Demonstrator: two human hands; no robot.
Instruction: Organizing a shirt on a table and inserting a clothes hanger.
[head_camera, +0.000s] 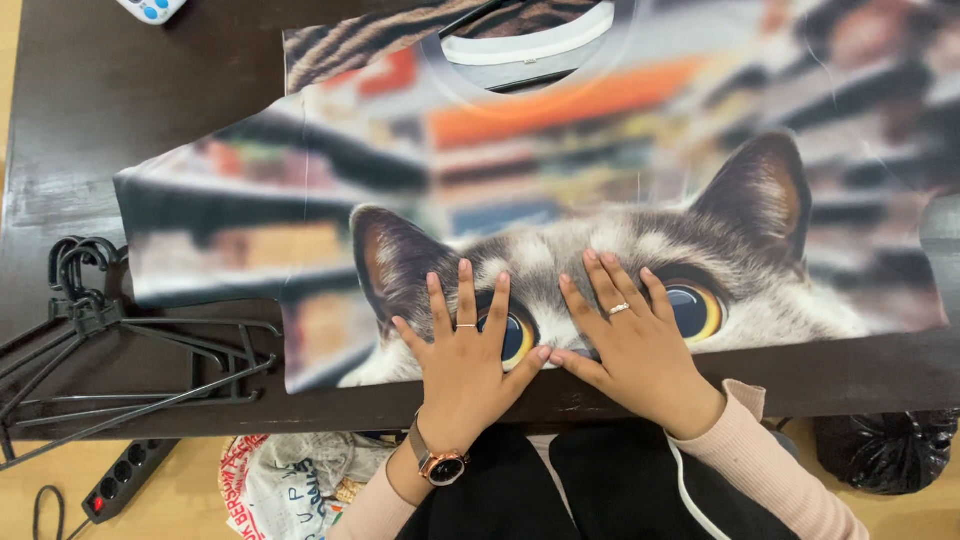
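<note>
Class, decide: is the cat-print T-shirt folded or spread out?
Spread out: the T-shirt lies flat on the table, sleeve extended, both hands pressing it.

A t-shirt (560, 170) lies spread across the table (120, 110), filling the middle and right of the frame, its collar at the top centre. Both hands rest flat on its lower edge, the left hand (465, 350) just left of the right hand (635, 340), thumbs touching. Hangers (120, 350) lie on the table at lower left. Below the table edge, a power strip (125, 478) sits at bottom left, a bag (885, 450) at bottom right.
</note>
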